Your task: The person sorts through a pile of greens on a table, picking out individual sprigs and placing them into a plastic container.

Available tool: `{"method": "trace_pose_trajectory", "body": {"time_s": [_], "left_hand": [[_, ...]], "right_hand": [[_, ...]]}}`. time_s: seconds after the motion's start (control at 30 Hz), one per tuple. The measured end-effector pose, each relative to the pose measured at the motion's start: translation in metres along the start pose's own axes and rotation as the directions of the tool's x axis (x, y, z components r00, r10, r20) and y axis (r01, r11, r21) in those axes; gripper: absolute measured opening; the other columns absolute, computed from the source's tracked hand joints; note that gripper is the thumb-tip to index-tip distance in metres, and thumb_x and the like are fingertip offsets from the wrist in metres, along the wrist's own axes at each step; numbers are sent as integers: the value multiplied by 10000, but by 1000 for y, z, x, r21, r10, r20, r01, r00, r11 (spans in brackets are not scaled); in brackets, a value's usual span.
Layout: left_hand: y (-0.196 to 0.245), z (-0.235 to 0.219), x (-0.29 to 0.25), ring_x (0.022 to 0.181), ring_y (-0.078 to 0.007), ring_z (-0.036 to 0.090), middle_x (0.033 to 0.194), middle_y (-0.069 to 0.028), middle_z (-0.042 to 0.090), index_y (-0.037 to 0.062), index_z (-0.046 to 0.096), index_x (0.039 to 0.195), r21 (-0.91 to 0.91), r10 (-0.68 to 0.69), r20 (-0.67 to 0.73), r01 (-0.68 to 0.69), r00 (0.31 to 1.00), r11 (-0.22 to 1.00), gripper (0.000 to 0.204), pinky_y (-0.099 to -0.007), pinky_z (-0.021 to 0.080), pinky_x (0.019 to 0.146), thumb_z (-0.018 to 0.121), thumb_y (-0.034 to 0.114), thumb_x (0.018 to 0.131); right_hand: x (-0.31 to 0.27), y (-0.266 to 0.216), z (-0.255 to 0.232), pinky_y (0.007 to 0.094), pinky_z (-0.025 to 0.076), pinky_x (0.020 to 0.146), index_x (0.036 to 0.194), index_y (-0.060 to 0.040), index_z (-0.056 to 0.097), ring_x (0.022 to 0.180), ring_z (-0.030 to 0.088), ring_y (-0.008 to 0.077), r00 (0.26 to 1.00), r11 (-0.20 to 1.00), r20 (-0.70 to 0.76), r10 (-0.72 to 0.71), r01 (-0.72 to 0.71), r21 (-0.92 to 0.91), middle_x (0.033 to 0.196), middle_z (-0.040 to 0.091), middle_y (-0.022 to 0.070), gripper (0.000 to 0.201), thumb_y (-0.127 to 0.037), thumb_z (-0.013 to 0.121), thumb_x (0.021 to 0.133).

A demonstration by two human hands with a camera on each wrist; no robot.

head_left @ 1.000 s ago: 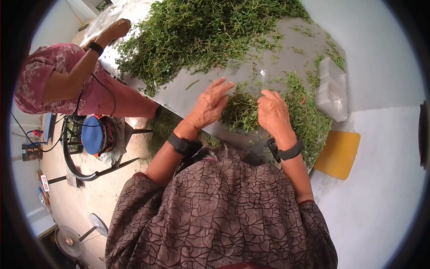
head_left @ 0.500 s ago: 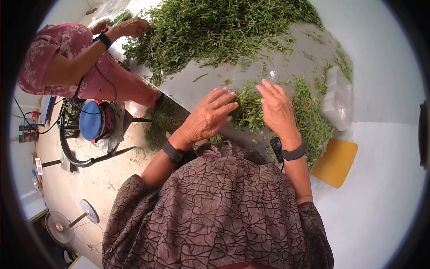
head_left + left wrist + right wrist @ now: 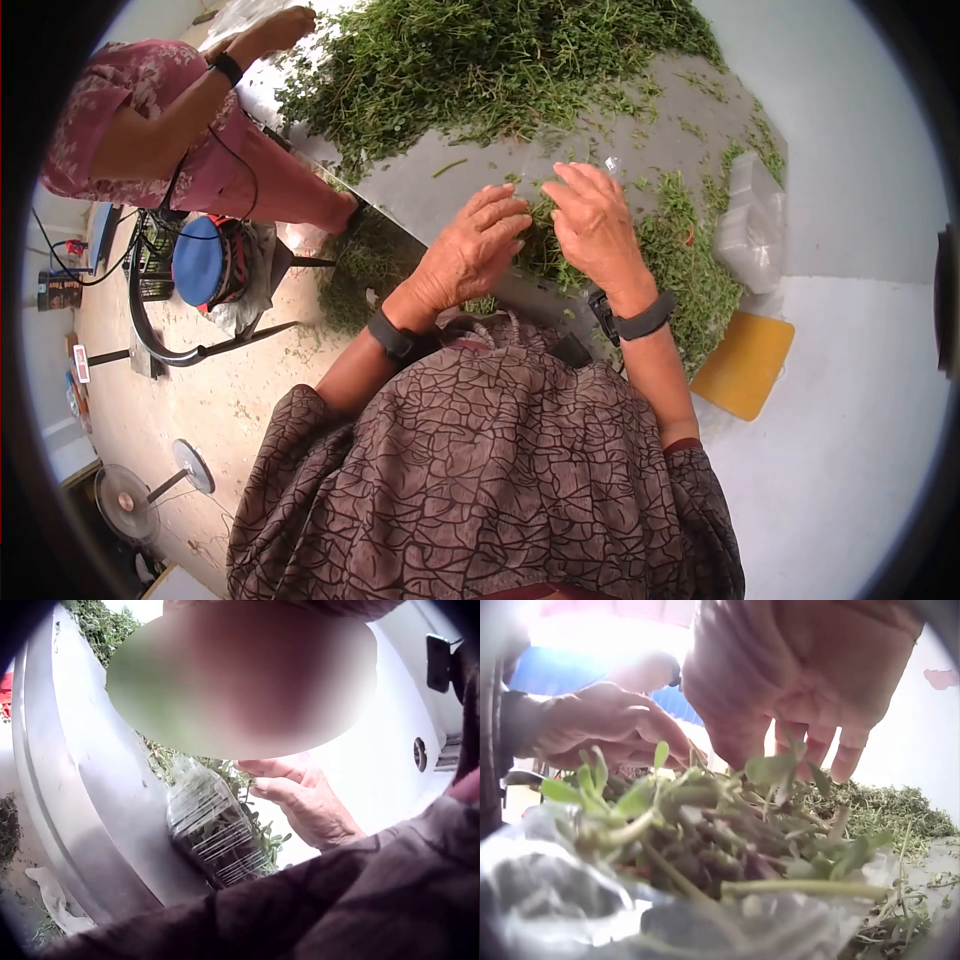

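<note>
1. Herb sprigs [image 3: 545,245], a small green bunch, sit right between both hands at the near edge of the metal table [image 3: 420,200], and they look to be tucked into a clear plastic bag [image 3: 214,832].

2. Left hand [image 3: 470,250] comes in from the left, fingers gently curled against the bunch; whether it pinches the stems or just steadies them, I cannot tell from these views.

3. Right hand [image 3: 595,225] is arched over the top of the bunch, fingers bent downward onto the leaves, seen from below in the right wrist view as fingertips [image 3: 847,761] hanging just above the greens. Its grip isn't clear either.

4. Key relation: the bunch lies directly under the right hand and just to the right of the left hand, both about equally close. In the left wrist view the bag's long axis runs along the table's rim, stems packed lengthwise inside it.

5. Further out: loose herbs trail to the right across the table [image 3: 690,260], and a big heap of greens [image 3: 480,60] covers the far side.

6. A stack of clear bags [image 3: 750,220] rests at the right edge, with a yellow stool [image 3: 745,365] just beyond on the floor.

7. Another person [image 3: 150,130] reaches toward the heap from the left.
</note>
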State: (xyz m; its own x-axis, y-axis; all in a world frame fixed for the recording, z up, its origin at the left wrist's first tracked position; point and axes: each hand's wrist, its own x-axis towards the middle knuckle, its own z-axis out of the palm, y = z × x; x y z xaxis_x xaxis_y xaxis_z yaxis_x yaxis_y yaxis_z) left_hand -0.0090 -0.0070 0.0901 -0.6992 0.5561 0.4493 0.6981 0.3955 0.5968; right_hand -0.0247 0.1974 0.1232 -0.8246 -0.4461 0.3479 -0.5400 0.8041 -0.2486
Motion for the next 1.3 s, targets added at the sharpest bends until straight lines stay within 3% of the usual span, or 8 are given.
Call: {"method": "trace_pose_trajectory", "body": {"time_s": [0.17,0.3,0.67,0.8,0.87,1.07,1.17,1.3], "left_hand": [[-13,-2,-3,1235,-341,479,1210,-121,587,62,591,1147,-110,-175,-199,155,964,982,351,-419,422,1002,613,-26,807],[-18,1,-7,1218,-336,496,1207,-121,593,70,599,1140,-93,-178,-226,160,958,983,344,-412,436,988,621,-19,808],[-18,14,-4,1298,-370,389,1378,-151,455,69,495,1285,-69,-206,-42,203,978,977,506,-455,356,1061,642,61,801],[-18,12,15,1318,-382,354,1407,-150,425,64,477,1303,-96,-132,-17,129,991,987,548,-458,328,1079,652,64,783],[-22,13,22,1314,-388,354,1384,-145,449,59,474,1302,-29,-37,84,40,996,999,566,-466,325,1080,664,67,769],[-25,6,27,1226,-366,431,1161,-128,547,54,549,1208,106,79,132,-93,988,990,492,-476,345,1063,687,67,735],[-27,10,23,1172,-355,463,1107,-121,548,56,575,1165,120,9,190,-32,982,992,450,-476,354,1053,689,62,730],[-27,9,21,1147,-350,475,1131,-124,546,65,571,1176,138,39,166,-62,985,988,458,-471,362,1045,688,61,734]], "right_hand": [[-1,1,-7,438,396,992,1043,-6,650,1153,503,324,995,994,-27,96,-95,61,1193,589,169,282,-62,637,767],[-8,0,6,447,382,1005,1047,-12,654,1175,490,326,987,986,40,153,-156,59,1199,587,174,281,-72,634,773],[-4,2,19,483,354,1022,908,-13,685,1232,437,373,989,999,145,-21,17,27,1208,573,213,199,4,552,762],[-4,1,8,480,357,1020,914,-13,687,1234,437,373,988,999,153,-26,22,23,1215,577,192,206,10,555,758],[-8,1,5,477,371,1011,935,-17,693,1225,453,361,997,997,71,10,-15,79,1223,583,170,219,8,564,760],[-23,11,-10,439,405,988,995,-17,692,1165,520,317,991,976,-23,130,-124,180,1153,632,157,247,8,571,782],[-38,13,-16,420,401,994,1017,-10,682,1149,532,313,978,958,1,210,-206,200,1143,639,156,252,0,580,787],[-55,6,-21,423,395,1000,1044,-7,668,1153,525,322,959,938,32,281,-282,204,1172,623,166,265,-38,615,786]]}}
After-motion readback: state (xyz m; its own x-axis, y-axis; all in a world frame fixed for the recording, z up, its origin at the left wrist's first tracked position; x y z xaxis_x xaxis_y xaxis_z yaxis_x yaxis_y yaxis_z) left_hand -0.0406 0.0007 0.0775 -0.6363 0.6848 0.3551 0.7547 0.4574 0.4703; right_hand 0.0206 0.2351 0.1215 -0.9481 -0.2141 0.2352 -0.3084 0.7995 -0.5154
